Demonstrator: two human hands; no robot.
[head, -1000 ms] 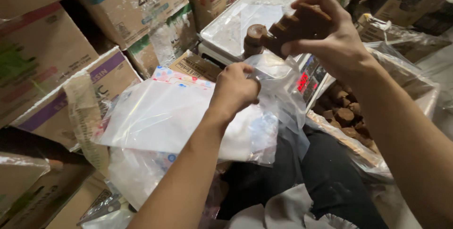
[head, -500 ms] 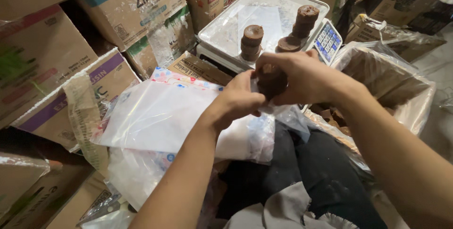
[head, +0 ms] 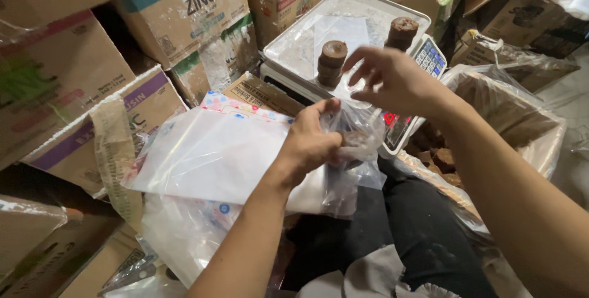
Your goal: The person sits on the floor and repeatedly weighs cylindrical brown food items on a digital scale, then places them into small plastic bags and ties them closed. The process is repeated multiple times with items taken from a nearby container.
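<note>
Holding clear bag point(head: 359, 150), brown puck point(head: 354, 139) inside, left hand point(head: 310, 141)

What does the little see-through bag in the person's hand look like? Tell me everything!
The bag is small, thin, clear plastic, crinkled and shiny. The left hand pinches its top edge and holds its mouth open, so it hangs above the person's dark lap. Inside sit brown round pieces, blurred through the plastic. It lies next to a stack of flat clear bags. The right hand hovers above it, fingers spread, not touching. Behind it stands a scale with more brown pieces on its tray.
</note>
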